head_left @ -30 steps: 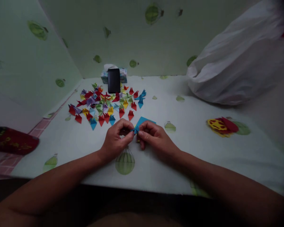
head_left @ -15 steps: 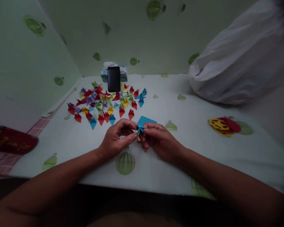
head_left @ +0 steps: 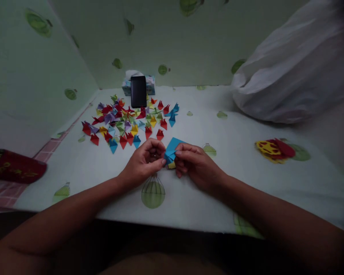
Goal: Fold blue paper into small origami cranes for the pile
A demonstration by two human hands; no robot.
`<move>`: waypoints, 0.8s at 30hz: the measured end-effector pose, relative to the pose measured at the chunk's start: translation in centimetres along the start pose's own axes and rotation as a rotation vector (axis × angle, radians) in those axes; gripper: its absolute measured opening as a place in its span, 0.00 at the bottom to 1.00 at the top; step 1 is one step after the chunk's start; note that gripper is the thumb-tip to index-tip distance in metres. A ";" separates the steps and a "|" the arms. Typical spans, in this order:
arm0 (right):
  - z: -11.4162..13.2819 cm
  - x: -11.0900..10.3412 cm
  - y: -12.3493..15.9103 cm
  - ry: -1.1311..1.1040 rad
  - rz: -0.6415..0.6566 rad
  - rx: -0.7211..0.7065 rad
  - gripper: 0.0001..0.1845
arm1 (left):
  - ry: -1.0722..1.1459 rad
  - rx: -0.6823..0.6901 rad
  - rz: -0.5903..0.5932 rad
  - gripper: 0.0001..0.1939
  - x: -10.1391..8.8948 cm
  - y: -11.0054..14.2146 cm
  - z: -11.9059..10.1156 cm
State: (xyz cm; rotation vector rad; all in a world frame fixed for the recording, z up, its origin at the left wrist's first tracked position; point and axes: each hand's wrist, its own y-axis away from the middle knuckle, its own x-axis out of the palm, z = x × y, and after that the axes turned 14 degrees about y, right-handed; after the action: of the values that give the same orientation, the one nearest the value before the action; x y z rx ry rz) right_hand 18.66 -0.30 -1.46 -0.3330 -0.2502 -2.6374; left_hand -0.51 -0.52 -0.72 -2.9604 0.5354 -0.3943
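Between my two hands is a small folded blue paper, held above the table. My left hand pinches its left side between thumb and forefinger. My right hand grips its right side in the same way, with the other fingers curled under. Behind the folded piece lies a flat blue paper sheet, partly covered by my hands. Something yellow shows just below the folded paper; its kind is unclear. To the left beyond my hands, many-coloured folded paper cranes are spread in a cluster.
A black phone leans on a tissue box at the back. On the right stand a large white plastic bag and red and yellow cut-out pieces. A dark red canister lies at the left edge.
The folded blue paper now shows a wider face between my fingers, less bunched than before. My hands stay nearly in place, and the whole view has shifted slightly.
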 end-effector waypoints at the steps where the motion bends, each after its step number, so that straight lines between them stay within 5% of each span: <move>1: 0.0 0.0 0.0 0.012 -0.008 -0.007 0.12 | 0.008 -0.009 0.005 0.14 -0.1 0.0 0.1; 24: 0.2 0.0 0.2 0.365 -0.107 -0.096 0.14 | -0.010 -0.153 -0.042 0.09 0.0 -0.2 0.0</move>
State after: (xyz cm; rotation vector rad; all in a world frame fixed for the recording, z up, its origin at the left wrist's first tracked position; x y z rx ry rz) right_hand 18.75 -0.44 -1.27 0.1374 -0.0217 -2.7582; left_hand -0.43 -0.36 -0.71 -3.1231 0.5251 -0.3583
